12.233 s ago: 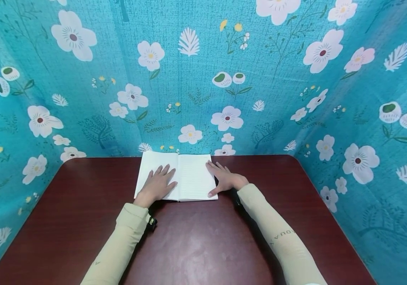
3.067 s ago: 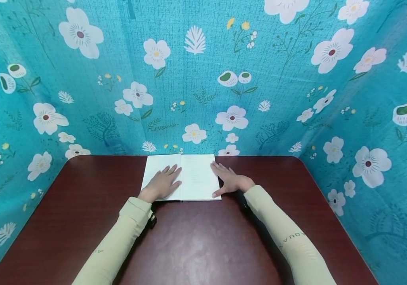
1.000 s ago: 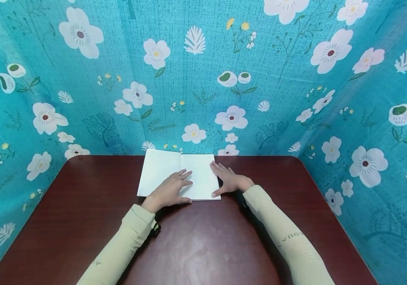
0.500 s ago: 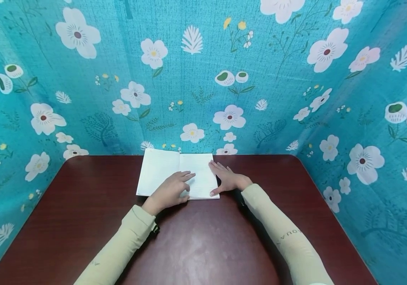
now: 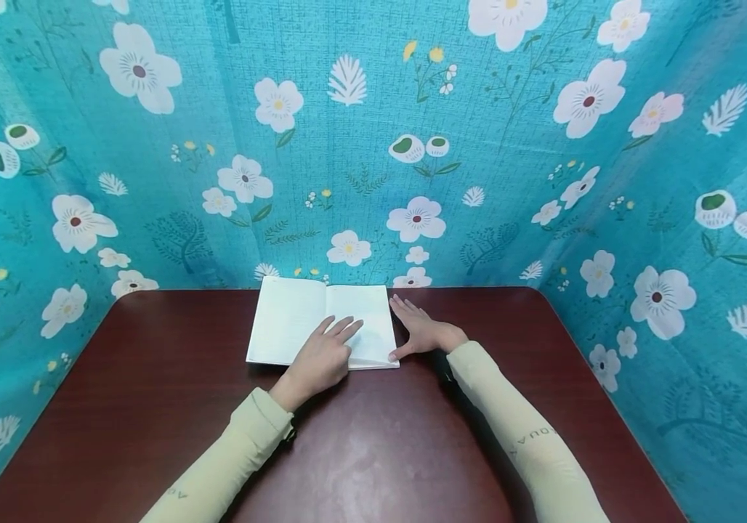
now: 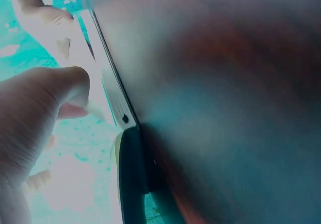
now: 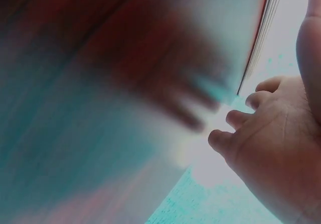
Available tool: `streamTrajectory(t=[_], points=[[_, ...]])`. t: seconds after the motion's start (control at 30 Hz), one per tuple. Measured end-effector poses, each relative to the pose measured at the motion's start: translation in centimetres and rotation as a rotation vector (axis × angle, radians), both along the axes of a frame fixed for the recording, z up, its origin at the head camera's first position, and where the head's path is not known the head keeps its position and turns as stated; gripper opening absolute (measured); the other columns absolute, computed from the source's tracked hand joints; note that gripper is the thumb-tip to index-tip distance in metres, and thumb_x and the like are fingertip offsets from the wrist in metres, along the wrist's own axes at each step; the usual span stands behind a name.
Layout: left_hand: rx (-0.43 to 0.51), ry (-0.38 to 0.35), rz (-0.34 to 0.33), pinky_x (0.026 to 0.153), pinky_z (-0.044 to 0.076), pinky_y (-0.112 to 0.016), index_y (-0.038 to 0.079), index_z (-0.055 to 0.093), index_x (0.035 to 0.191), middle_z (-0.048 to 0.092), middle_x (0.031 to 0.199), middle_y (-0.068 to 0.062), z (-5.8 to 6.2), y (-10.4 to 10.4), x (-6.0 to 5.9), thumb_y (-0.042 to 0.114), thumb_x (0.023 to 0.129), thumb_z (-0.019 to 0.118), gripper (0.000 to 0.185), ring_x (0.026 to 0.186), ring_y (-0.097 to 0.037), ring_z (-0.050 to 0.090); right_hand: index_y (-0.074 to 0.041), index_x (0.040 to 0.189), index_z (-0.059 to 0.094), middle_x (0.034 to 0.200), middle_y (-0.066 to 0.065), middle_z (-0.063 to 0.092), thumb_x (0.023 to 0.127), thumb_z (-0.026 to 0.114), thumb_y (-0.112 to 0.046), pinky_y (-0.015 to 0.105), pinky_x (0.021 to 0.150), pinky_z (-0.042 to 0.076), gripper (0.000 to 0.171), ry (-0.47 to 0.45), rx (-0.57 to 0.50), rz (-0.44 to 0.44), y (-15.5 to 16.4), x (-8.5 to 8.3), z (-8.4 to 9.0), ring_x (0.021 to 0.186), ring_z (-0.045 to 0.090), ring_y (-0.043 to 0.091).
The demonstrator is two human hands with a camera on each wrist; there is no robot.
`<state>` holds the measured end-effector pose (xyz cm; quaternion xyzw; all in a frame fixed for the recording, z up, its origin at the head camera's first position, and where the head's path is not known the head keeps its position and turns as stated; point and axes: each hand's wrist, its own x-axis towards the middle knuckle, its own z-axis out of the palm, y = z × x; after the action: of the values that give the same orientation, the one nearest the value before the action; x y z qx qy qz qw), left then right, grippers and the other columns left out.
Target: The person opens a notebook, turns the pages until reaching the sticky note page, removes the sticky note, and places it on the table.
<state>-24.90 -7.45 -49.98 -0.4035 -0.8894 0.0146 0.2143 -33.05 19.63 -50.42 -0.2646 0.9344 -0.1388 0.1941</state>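
An open notebook [image 5: 288,312] with white lined pages lies at the far side of the table. Over its near edge, around the middle, my left hand [image 5: 317,359] pinches a page between thumb and index finger, the other fingers stretched over the right-hand page. In the left wrist view the thumb [image 6: 60,86] meets the index finger at a pale sheet corner [image 6: 96,111]. My right hand [image 5: 422,332] is spread flat at the notebook's right side, thumb tip at its lower right corner. In the right wrist view its straight fingers [image 7: 235,121] lie beside the page stack [image 7: 258,45].
The dark red-brown table [image 5: 367,450] has rounded far corners. Right behind the notebook hangs a blue floral cloth [image 5: 360,181], which also runs along both sides. A black wrist strap [image 5: 290,434] shows under the left cuff.
My left hand has gone from lying flat on the left page to pinching a page at the near edge. The notebook's left half tilted slightly. My right hand stays at the right edge.
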Motion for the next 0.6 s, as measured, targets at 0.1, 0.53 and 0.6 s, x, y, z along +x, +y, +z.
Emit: streamTrajectory(t=[0.1,0.53,0.6], points=[[0.039,0.014,0.043,0.113,0.040,-0.053,0.013,0.062,0.053,0.061,0.142,-0.012,-0.1,0.0,0.2,0.009,0.082,0.068,0.029,0.136,-0.031,0.053,-0.003,0.163,-0.003,0.171,0.016,-0.005,0.078,0.081,-0.061,0.062,0.124,0.011,0.133,-0.006,-0.005,-0.012,0.6,0.1,-0.1,0.158,-0.002,0.038],[0.334,-0.079,0.147,0.111,0.042,-0.052,0.007,0.072,0.060,0.060,0.143,-0.019,1.4,-1.1,0.8,0.010,0.083,0.075,0.024,0.136,-0.035,0.053,-0.001,0.163,0.000,0.171,0.018,-0.002,0.079,0.082,-0.058,0.063,0.123,0.011,0.130,0.015,-0.046,0.017,0.5,0.2,-0.1,0.157,-0.001,0.041],[0.363,-0.082,0.146,0.111,0.042,-0.052,0.006,0.073,0.063,0.059,0.143,-0.020,1.7,-1.3,0.9,0.009,0.084,0.074,0.022,0.136,-0.037,0.052,0.000,0.163,0.002,0.171,0.019,-0.001,0.079,0.081,-0.058,0.063,0.123,0.011,0.129,0.031,-0.044,0.032,0.3,0.1,0.0,0.157,0.000,0.041]])
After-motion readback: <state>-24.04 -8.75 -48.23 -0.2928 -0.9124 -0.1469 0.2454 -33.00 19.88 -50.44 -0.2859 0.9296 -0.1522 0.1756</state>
